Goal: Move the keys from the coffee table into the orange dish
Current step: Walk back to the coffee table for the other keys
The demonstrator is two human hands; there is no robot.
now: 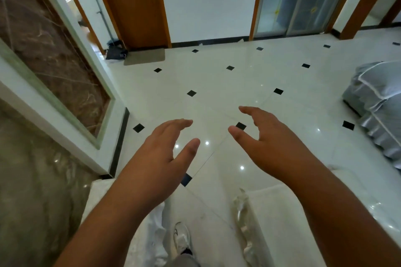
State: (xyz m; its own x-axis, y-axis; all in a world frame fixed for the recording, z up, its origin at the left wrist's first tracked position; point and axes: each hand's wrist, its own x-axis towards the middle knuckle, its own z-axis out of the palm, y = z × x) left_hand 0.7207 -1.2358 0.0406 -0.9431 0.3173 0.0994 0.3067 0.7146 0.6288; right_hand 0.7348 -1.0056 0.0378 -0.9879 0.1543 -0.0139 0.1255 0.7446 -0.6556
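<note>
My left hand (160, 154) and my right hand (267, 141) are both held out in front of me over the white tiled floor, palms facing each other. Fingers are spread on each and nothing is in either hand. No keys, coffee table or orange dish show in the head view.
A brown marble wall panel (43, 54) with a white frame stands at the left. A wooden door (134, 6) with a mat (145, 56) is ahead, and a glass sliding door (299, 0) further right. A grey covered sofa (377, 102) sits at the right edge. White draped surfaces (282, 212) flank my legs.
</note>
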